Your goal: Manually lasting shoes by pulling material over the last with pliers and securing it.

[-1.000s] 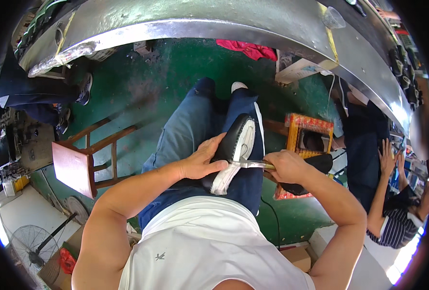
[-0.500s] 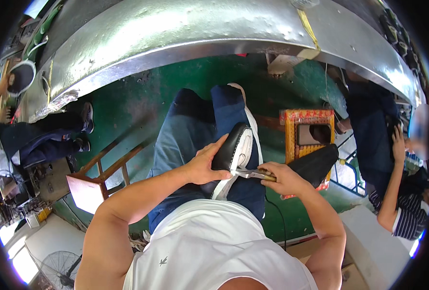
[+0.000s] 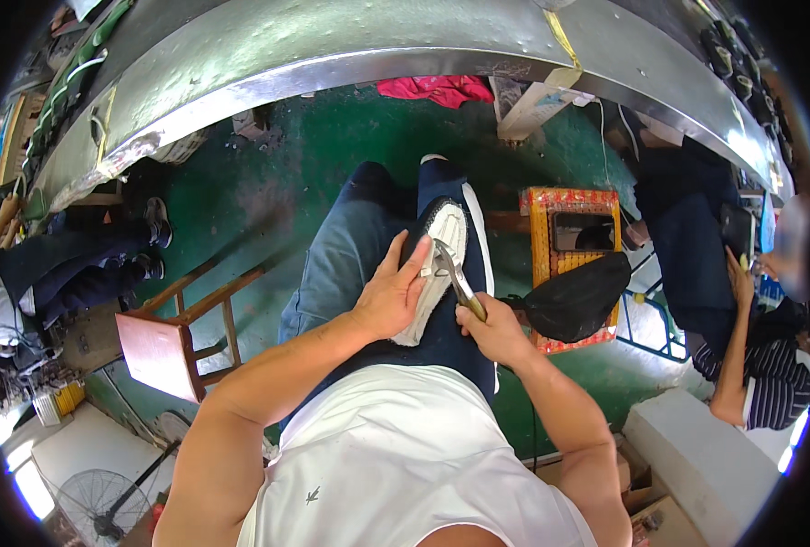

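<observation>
A partly made shoe, black at its edge, lies over my thighs with its pale underside turned up. My left hand wraps the shoe's left side, thumb and fingers closed on it near the middle. From the right, my right hand grips the handles of metal pincers. The pincers' curved head rests at the underside, close to my left fingertips. Whether the jaws bite on any material is too small to tell.
To my right, a beaded seat bears a phone and a black cloth item. A wooden stool stands left. A metal-topped bench crosses ahead. Co-workers sit at both sides; one wears a striped sleeve.
The shoe has rolled so its pale underside faces up more and its black side is mostly hidden. The pincers have moved farther up the underside and now point away from me.
</observation>
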`<state>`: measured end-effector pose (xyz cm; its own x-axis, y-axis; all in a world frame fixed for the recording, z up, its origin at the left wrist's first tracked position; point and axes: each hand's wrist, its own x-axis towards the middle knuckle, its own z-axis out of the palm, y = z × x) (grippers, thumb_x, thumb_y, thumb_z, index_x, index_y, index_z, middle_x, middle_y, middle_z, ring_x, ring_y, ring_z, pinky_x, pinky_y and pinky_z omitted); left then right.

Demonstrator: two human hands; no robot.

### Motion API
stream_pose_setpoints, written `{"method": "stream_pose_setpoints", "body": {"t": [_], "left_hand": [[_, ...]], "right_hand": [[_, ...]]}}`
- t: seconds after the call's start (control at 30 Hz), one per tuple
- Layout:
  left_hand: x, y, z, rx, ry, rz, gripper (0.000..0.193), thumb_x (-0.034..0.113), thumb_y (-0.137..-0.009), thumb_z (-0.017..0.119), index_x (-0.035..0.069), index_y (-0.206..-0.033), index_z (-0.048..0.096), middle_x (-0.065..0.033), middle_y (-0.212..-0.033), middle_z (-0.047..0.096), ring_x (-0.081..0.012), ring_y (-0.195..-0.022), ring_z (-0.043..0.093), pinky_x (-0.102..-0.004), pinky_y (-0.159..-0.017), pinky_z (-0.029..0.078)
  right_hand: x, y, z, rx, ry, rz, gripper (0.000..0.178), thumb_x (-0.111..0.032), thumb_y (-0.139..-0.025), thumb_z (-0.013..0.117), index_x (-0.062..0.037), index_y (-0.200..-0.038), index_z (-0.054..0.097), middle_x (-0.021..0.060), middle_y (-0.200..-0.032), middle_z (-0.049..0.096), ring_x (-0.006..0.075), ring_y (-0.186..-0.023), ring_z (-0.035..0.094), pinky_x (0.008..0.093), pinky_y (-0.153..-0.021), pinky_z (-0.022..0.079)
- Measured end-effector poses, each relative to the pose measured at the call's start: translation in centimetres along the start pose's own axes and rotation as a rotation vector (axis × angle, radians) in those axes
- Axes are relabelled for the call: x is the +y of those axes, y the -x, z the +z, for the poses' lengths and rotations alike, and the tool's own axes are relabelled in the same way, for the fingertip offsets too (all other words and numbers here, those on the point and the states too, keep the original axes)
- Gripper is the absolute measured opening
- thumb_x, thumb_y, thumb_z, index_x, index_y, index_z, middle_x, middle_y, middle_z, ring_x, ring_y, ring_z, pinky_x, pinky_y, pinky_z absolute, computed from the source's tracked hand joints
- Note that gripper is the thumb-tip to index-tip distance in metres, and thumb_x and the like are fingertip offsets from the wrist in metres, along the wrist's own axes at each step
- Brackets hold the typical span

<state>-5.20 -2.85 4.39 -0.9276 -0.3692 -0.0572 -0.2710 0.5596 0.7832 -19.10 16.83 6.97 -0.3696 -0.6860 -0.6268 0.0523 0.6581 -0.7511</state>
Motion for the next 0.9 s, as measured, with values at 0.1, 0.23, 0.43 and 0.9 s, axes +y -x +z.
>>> {"method": "stream_pose_setpoints", "body": {"t": [0.1,0.23,0.43,0.9], "left_hand": [[1.7,-0.2,-1.4,-0.091,-0.049,-0.045,0.063,0.019,-0.101,0.051,0.028,-0.159,0.028,-0.0306,-0.152,0.032,-0.0494,-0.124,0.054,-0.0484,-0.102,0.049],[3.1,-0.7,-2.1,-0.198,-0.142,-0.145,0.055,0.026,-0.103,0.046,0.031,-0.157,0.033,-0.0349,-0.151,0.033,-0.049,-0.12,0.057,-0.0491,-0.099,0.052],[4.6,-1.3,-2.7,-0.321,-0.25,-0.169,0.055,0.03,-0.104,0.044,0.032,-0.157,0.031,-0.0352,-0.152,0.033,-0.0504,-0.121,0.057,-0.0504,-0.1,0.051],[1.3,-0.1,-1.1,-0.119,0.299,-0.307,0.094,0.033,-0.092,0.071,-0.005,-0.158,0.015,-0.0286,-0.155,0.038,-0.0362,-0.141,0.044,-0.0395,-0.117,0.035]], "right_hand": [[-0.7,0.3,-1.4,-0.134,-0.119,0.136,0.027,-0.026,-0.1,0.062,0.0009,-0.105,0.063,0.005,-0.081,0.067,0.0141,-0.074,0.064,0.0299,-0.066,0.051],[-3.6,1.8,-4.6,-0.225,-0.274,0.252,0.03,-0.027,-0.104,0.055,0.002,-0.108,0.061,0.0074,-0.09,0.068,0.0156,-0.077,0.067,0.0324,-0.065,0.052],[-3.6,-1.6,-3.2,0.034,0.074,-0.086,0.042,-0.036,-0.107,0.045,0.003,-0.101,0.06,0.0083,-0.081,0.066,0.0165,-0.069,0.065,0.034,-0.065,0.052],[-1.6,1.0,-1.5,0.091,0.554,-0.28,0.044,-0.037,-0.105,0.048,0.003,-0.095,0.061,0.0238,-0.083,0.067,0.0421,-0.081,0.067,0.0477,-0.075,0.052]]}}
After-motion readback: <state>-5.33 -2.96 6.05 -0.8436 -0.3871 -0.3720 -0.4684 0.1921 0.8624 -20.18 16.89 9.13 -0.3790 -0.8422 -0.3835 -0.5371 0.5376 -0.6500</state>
